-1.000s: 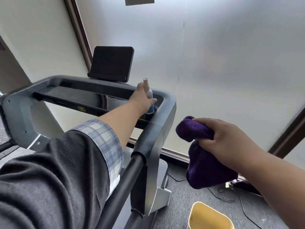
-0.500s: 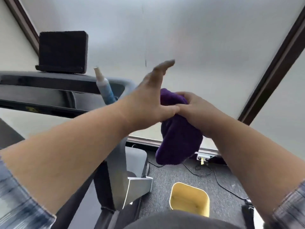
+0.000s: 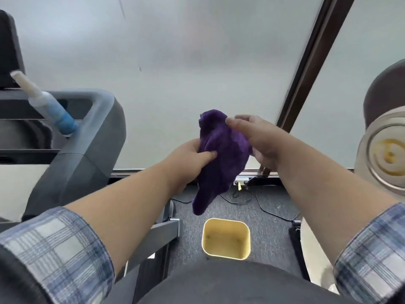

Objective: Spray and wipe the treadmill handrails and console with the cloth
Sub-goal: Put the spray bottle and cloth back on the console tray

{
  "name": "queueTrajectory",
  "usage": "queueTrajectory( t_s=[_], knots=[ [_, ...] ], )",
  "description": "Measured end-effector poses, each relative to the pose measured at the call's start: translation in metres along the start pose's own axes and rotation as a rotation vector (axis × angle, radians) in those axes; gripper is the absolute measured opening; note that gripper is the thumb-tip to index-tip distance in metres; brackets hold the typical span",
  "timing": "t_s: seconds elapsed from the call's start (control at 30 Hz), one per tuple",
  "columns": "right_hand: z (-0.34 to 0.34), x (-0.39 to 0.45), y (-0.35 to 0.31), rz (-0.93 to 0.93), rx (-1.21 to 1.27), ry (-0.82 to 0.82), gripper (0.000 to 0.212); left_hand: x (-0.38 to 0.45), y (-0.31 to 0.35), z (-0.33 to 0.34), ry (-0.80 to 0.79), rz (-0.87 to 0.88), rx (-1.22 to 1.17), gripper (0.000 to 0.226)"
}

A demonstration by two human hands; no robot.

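Between my hands hangs the purple cloth [image 3: 221, 154], bunched up in front of the frosted window. My left hand [image 3: 192, 154] grips its left side, thumb pressed into the fabric. My right hand [image 3: 263, 141] is at the cloth's upper right; its thumb lies against the fabric and its fingers are spread loosely behind. The spray bottle [image 3: 50, 110], white-topped with blue liquid, stands tilted in the treadmill console's holder at the left. The grey console corner and handrail upright [image 3: 96, 137] are left of my hands.
A yellow bin [image 3: 225, 238] stands on the dark carpet below the cloth. Cables [image 3: 241, 198] run along the floor by the window sill. A dark window frame [image 3: 306, 80] slants up at the right, and a round beige and brown object [image 3: 385, 154] is at the right edge.
My left hand left the spray bottle in the console holder, came across to the cloth and took hold of it. My right hand's grip has loosened. The view has swung right and down.
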State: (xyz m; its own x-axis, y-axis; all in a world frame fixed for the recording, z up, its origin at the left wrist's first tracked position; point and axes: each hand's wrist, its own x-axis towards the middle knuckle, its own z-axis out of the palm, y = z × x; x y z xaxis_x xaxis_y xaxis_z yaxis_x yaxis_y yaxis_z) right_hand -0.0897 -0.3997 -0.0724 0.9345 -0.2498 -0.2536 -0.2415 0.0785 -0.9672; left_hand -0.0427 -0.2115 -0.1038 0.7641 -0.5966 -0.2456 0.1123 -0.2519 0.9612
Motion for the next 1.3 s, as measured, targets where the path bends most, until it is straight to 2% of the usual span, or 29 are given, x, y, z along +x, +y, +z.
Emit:
queueTrajectory(
  t_s=[0.1,0.17,0.23,0.33,0.4,0.47,0.53,0.57,0.6,0.63,0.67,0.73,0.8,0.87,0.97,1.07,1.13,1.2,1.3],
  knots=[
    [-0.024,-0.010,0.032,0.057,0.038,0.137,0.081,0.009,-0.016,0.013,-0.017,-0.062,-0.162,0.015],
    [-0.033,-0.020,0.061,0.140,0.059,0.024,0.090,0.015,-0.027,0.022,-0.040,-0.108,-0.252,0.021],
    [-0.033,-0.026,0.086,0.165,0.094,-0.121,0.087,0.018,-0.038,0.030,-0.073,-0.138,-0.260,0.027],
    [-0.038,-0.028,0.106,0.095,0.053,-0.091,0.075,0.023,-0.051,0.042,-0.029,-0.150,-0.189,0.030],
    [-0.046,-0.026,0.109,0.050,-0.066,-0.018,0.057,0.026,-0.060,0.047,0.092,-0.140,-0.109,0.059],
    [-0.055,-0.023,0.111,0.048,-0.169,0.013,0.046,0.031,-0.066,0.050,0.104,-0.075,0.016,0.092],
    [-0.065,-0.018,0.114,0.089,-0.165,-0.026,0.059,0.036,-0.071,0.053,0.042,-0.036,0.131,0.115],
    [-0.069,-0.017,0.116,0.107,-0.157,-0.072,0.070,0.038,-0.072,0.054,0.010,-0.028,0.197,0.116],
    [-0.072,-0.017,0.117,0.105,-0.184,-0.126,0.082,0.041,-0.072,0.056,-0.017,-0.013,0.268,0.110],
    [-0.076,-0.017,0.120,0.089,-0.257,-0.172,0.089,0.043,-0.073,0.058,-0.030,0.007,0.336,0.094],
    [-0.079,-0.017,0.122,0.065,-0.356,-0.193,0.089,0.046,-0.074,0.060,-0.023,0.018,0.397,0.069],
    [-0.084,-0.011,0.128,0.010,-0.495,-0.163,0.066,0.051,-0.075,0.063,0.026,-0.003,0.485,0.029],
    [-0.089,-0.002,0.135,-0.022,-0.494,-0.095,0.037,0.058,-0.082,0.062,0.060,-0.038,0.471,0.015],
    [-0.096,0.008,0.146,0.003,-0.440,-0.065,0.024,0.063,-0.091,0.062,0.067,-0.073,0.397,0.015],
    [-0.094,0.022,0.173,0.184,-0.103,-0.048,0.030,0.073,-0.111,0.075,0.047,-0.246,-0.024,0.021],
    [-0.081,0.037,0.216,0.340,0.156,0.089,0.031,0.088,-0.149,0.097,0.057,-0.407,-0.353,0.039],
    [-0.073,0.042,0.252,0.424,0.210,0.134,0.038,0.092,-0.183,0.107,0.067,-0.466,-0.447,0.051],
    [-0.072,0.041,0.293,0.481,0.227,0.096,0.042,0.095,-0.223,0.114,0.085,-0.537,-0.481,0.067],
    [-0.074,0.035,0.354,0.549,0.159,0.041,0.047,0.093,-0.285,0.121,0.152,-0.642,-0.351,0.070]
  ],
)
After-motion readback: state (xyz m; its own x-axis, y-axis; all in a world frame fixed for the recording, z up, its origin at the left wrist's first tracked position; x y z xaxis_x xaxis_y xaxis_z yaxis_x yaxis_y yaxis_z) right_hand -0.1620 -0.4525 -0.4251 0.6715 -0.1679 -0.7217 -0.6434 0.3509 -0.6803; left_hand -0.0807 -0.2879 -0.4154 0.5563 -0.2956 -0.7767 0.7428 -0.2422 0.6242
